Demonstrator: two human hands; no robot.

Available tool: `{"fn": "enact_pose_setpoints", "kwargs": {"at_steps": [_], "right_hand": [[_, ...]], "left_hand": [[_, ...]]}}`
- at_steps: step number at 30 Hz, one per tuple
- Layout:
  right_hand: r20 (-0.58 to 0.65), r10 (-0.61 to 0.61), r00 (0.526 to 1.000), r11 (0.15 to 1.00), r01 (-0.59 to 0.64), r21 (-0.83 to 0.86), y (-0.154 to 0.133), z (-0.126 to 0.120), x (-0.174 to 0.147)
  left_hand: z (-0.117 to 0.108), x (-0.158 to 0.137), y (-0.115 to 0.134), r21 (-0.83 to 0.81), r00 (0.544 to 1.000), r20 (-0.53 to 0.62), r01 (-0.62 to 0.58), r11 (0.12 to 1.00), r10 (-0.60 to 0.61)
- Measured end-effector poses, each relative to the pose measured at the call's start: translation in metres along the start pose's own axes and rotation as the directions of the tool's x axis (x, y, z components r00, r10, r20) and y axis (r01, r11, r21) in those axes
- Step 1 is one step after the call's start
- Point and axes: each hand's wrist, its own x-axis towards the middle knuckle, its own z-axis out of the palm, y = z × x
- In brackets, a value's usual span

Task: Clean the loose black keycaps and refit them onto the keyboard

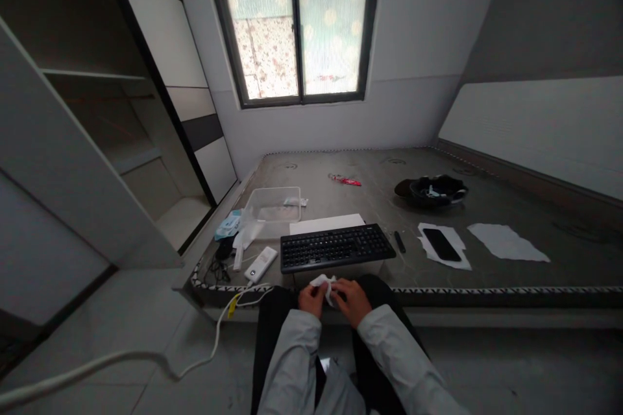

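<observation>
A crumpled white tissue (323,281) is pinched between my two hands, just above my lap. My left hand (311,299) grips its left side with the fingers closed. On its other side, my right hand (351,300) has thumb and fingertips pressed on the tissue. Right in front of both hands lies a black keyboard (335,248), its far edge resting near a white box or board (326,224). The part of the tissue inside my fingers is hidden.
Left of the keyboard are a white power bank (261,265) with a cable and a clear plastic box (275,211). To the right lie a small black stick (400,242), a phone (442,244) on white paper, another paper sheet (507,242) and a cap (433,191). A red item (346,180) lies farther back.
</observation>
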Motion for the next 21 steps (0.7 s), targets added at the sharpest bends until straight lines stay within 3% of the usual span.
{"fn": "enact_pose_setpoints", "kwargs": {"at_steps": [4, 8, 11, 16, 21], "right_hand": [[-0.15, 0.098, 0.984, 0.994, -0.09, 0.063, 0.0, 0.001, 0.012], [-0.293, 0.168, 0.941, 0.976, -0.116, 0.186, 0.001, 0.008, 0.024], [-0.258, 0.184, 0.948, 0.956, -0.111, 0.272, -0.002, 0.017, 0.027], [-0.075, 0.149, 0.986, 0.911, -0.108, 0.398, -0.002, 0.027, 0.025], [-0.105, 0.173, 0.979, 0.911, -0.119, 0.394, 0.005, 0.027, 0.026]], "left_hand": [[-0.004, 0.003, -0.003, 0.059, 0.993, -0.11, 0.052, 0.997, -0.045], [-0.004, 0.002, 0.0, -0.039, 0.997, -0.033, 0.064, 0.997, -0.065], [-0.004, 0.002, 0.003, -0.115, 0.997, 0.042, 0.062, 0.991, -0.058], [-0.007, 0.007, 0.004, -0.098, 0.993, -0.016, 0.114, 0.989, -0.116], [-0.006, 0.01, 0.003, -0.097, 0.99, -0.077, 0.11, 0.989, -0.117]]}}
